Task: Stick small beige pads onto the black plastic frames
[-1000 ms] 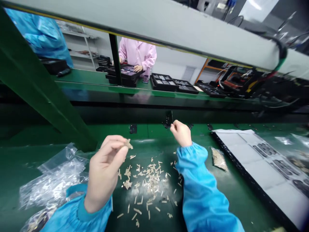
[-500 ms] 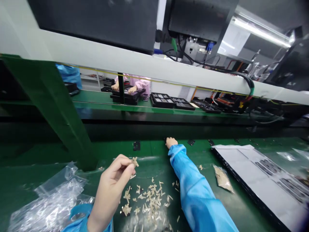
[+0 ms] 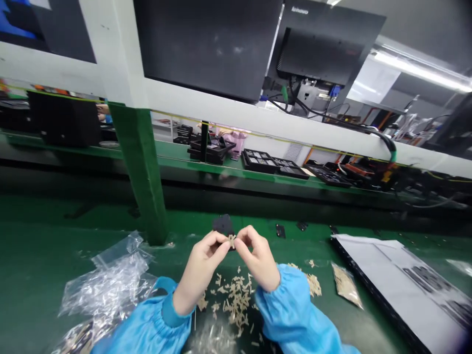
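Both hands meet above the green bench. My left hand [image 3: 204,263] pinches a small tan cross-shaped piece [image 3: 232,240] between thumb and fingertips. My right hand [image 3: 258,255] is closed at the other side of the same piece, thumb and index finger pressed on it. Just behind the fingertips shows a flat black part [image 3: 223,224]; whether it lies on the bench or is held, I cannot tell. Below the hands, many loose tan pieces [image 3: 236,300] are scattered, with another heap [image 3: 313,285] beside my right sleeve.
Crumpled clear plastic bags [image 3: 110,280] lie at left near a green post [image 3: 142,182]. At right are a filled small bag [image 3: 346,285] and a white-covered tray [image 3: 398,275]. Several black parts [image 3: 280,231] line the back of the bench. A shelf with black trays [image 3: 260,161] stands behind.
My right hand has come back from the rear of the bench to my left hand and now touches the tan piece. The view has shifted left.
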Available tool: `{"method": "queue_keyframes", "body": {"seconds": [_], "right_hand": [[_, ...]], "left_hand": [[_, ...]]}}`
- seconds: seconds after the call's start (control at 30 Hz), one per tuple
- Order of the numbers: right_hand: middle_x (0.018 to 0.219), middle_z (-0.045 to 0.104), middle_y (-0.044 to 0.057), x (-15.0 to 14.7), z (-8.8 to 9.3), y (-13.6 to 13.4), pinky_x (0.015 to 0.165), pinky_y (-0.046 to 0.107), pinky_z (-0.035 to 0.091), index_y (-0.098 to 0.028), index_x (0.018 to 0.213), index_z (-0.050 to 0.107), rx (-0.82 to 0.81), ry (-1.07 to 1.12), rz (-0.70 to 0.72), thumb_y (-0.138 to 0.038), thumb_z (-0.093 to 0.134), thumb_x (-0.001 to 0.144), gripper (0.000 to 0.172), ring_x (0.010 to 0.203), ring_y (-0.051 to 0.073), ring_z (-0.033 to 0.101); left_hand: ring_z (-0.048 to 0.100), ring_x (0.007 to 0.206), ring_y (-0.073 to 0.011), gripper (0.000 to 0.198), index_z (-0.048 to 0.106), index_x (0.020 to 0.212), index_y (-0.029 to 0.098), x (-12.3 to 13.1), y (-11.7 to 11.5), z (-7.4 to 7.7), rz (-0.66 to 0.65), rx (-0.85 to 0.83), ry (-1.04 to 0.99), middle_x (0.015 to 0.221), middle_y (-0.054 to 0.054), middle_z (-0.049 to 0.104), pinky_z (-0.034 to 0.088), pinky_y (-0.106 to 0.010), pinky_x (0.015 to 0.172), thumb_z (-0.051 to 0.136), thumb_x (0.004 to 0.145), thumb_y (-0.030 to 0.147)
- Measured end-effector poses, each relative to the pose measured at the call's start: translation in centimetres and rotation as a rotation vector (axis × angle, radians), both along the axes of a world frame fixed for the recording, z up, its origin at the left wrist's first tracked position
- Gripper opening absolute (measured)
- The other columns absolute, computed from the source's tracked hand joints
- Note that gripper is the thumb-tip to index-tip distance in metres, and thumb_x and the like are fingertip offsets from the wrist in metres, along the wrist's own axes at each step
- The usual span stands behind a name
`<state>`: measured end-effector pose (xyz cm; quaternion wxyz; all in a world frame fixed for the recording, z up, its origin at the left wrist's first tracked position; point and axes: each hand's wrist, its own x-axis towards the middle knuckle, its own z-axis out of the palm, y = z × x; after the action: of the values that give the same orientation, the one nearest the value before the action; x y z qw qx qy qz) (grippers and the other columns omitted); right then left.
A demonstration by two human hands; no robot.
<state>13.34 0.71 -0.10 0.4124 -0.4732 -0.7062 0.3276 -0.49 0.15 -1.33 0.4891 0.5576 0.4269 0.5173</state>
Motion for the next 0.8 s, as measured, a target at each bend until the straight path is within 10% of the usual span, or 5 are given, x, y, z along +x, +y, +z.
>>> {"method": "queue_keyframes", "body": {"seconds": [0.1,0.8], "right_hand": [[0.072,0.049,-0.001,0.3,-0.3,-2.5,0.059,0.023,0.041,-0.017,0.078,0.049,0.208,0.054,-0.097,-0.026,0.052,0.081,0.010,0.064,0.010,0.047],[0.065,0.050,-0.002,2.2,-7.7,-9.3,0.056,0.022,0.037,-0.016,0.069,0.053,-0.043,0.198,-0.040,-0.025,0.053,0.079,0.014,0.060,0.009,0.045]], "left_hand": [[0.049,0.073,-0.0137,0.017,0.056,0.070,0.017,0.2,-1.6,-0.2,0.002,0.011,0.066,0.072,0.000,0.052,0.038,-0.025,0.069,0.054,0.080,0.031],[0.054,0.077,-0.0160,0.021,0.066,0.076,0.017,1.5,-9.4,-5.7,-0.113,-0.226,0.220,0.077,-0.002,0.062,0.039,-0.025,0.073,0.055,0.079,0.035]]}}
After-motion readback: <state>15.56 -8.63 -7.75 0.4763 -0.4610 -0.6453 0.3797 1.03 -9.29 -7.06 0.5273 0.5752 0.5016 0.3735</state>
